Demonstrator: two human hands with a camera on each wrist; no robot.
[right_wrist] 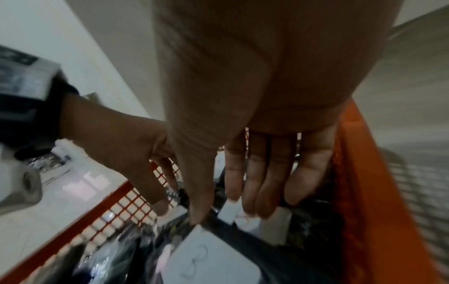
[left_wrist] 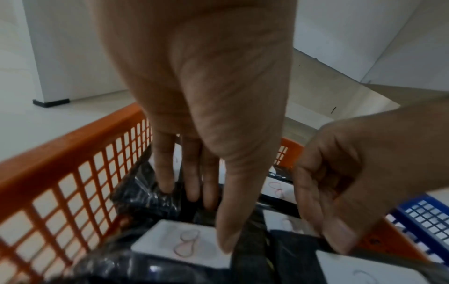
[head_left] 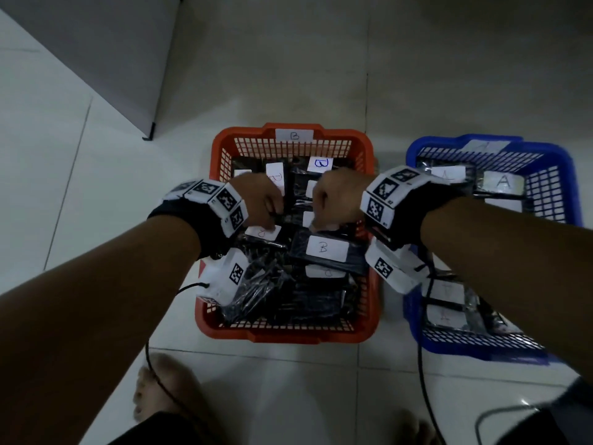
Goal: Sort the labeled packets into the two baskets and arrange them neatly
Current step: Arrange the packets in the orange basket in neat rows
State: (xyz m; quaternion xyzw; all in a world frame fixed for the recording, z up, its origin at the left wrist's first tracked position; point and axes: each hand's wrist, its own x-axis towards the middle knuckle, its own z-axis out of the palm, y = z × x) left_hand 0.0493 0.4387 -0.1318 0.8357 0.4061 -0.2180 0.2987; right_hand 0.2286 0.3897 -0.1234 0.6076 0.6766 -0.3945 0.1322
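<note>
1. Tidying stage: B packets fill the red basket (head_left: 364, 146); A packets sit in the blue basket (head_left: 558, 168) at 3 o'clock.
2. Left hand (head_left: 260, 200) and right hand (head_left: 337, 197): fingers straight down, pressing packets.
3. Next, likely: square the skewed B packet (head_left: 324, 248) at 6 o'clock.

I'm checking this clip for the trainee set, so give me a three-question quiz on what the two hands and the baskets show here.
1. True or false: both hands are over the orange basket.
2. Which letter is on the label of the blue basket? A) A B) B C) C
3. Fill in: the packets in the orange basket carry the letter ___.

Key:
1. True. The left hand and right hand both reach among its black packets, fingers pointing down.
2. A. Its rim label is faint, but the packets inside read A.
3. B, matching the label on that basket's far rim.
</note>
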